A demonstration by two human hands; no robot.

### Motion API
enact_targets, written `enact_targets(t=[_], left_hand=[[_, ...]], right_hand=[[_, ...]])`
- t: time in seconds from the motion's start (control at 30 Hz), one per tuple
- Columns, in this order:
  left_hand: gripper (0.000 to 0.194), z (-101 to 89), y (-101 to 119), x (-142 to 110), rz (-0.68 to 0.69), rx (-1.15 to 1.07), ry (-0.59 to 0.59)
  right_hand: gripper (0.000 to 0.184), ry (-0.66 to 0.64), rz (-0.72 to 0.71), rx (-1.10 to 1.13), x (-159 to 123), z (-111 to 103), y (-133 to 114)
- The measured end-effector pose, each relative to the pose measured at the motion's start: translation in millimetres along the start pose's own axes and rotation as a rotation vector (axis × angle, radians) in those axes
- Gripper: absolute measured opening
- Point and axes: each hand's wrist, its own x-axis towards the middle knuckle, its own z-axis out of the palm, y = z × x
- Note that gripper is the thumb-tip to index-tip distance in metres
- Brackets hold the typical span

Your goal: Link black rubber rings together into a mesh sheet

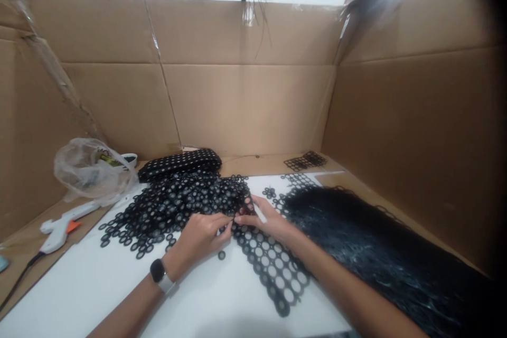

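Note:
A strip of black rings joined into a mesh (282, 272) hangs from my hands down over the white board. My right hand (271, 222) grips its upper end between thumb and fingers, and a slim white object (259, 213) shows at those fingers. At the strip's left edge, my left hand (208, 229) pinches with thumb and forefinger, its tips meeting my right thumb. What lies in that pinch is too small to make out. Behind my hands spreads a heap of loose black rings (174, 206). One single ring (222, 255) lies just below my left hand.
A white glue gun (61, 229) with a cord lies at left, near a clear plastic bag (95, 169). A black dotted roll (182, 163) sits behind the heap. Black stringy material (368, 253) covers the right side. Cardboard walls (245, 100) enclose the back and sides.

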Motion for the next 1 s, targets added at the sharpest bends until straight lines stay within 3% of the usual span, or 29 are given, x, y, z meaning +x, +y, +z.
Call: enact_targets(t=[0.27, 0.5, 0.67, 0.87, 1.0], left_hand=[[0.027, -1.5, -22, 4, -0.243, -0.141, 0.123], [0.038, -27.1, -60, -3, -0.442, -0.142, 0.336], [0.034, -30.3, -64, -4, -0.359, -0.111, 0.323], [0.028, -7.0, -28, -1, -0.137, -0.170, 0.148], [0.030, 5.5, -11, -3, -0.066, -0.176, 0.071]], right_hand=[[0.053, 0.035, 0.036, 0.136, -3, 1, -4], [0.052, 0.015, 0.057, 0.123, 0, -7, 0], [0.051, 0.050, 0.064, 0.120, -1, -8, 2], [0.049, 0.083, 0.057, 0.121, 1, -7, 1], [0.045, 0.094, 0.027, 0.068, 3, -7, 0]])
